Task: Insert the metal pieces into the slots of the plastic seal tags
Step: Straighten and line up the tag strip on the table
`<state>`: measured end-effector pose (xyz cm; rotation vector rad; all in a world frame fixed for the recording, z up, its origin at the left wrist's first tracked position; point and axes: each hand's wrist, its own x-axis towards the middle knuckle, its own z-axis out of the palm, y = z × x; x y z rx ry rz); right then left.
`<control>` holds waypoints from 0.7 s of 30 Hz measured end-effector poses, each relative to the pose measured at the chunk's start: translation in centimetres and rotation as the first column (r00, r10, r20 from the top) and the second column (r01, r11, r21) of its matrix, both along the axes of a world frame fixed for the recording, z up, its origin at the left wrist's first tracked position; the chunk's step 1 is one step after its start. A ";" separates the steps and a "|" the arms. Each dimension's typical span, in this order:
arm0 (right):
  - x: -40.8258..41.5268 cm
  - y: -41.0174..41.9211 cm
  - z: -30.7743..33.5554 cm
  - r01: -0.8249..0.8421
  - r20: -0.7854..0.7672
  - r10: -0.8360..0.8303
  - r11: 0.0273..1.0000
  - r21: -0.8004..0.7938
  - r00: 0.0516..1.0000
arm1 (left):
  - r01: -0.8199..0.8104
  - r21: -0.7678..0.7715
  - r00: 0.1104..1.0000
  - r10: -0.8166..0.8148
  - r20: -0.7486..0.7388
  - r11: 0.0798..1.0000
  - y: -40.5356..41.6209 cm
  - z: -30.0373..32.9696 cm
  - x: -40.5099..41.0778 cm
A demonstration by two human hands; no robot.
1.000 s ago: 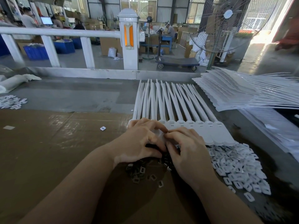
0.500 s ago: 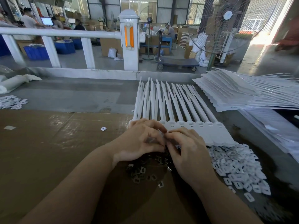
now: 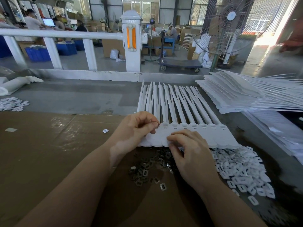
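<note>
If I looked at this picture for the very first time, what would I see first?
First you'd spot the two hands in the middle: the left hand pinches at the top of a row of white plastic seal tags, and the right hand rests its fingers on the row's lower edge. Just below them sits a dark heap of small metal pieces on the brown cardboard. To the right lies a pile of little white plastic pieces.

White railing, standing fan — sunlit concrete floor

No text or label can be read anywhere.
</note>
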<state>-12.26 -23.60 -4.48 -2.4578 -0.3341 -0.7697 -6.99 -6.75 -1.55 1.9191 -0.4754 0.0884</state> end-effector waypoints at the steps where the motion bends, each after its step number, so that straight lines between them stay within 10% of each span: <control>1: 0.0 0.0 0.0 0.001 0.001 -0.001 1.000 0.001 1.000 | -0.011 -0.005 1.000 0.011 0.000 1.000 0.0 0.0 0.1; 21: -0.1 -0.1 -0.1 0.006 0.014 -0.006 1.000 -0.001 1.000 | -0.131 -0.181 0.990 0.121 -0.069 0.975 -0.2 0.4 -0.1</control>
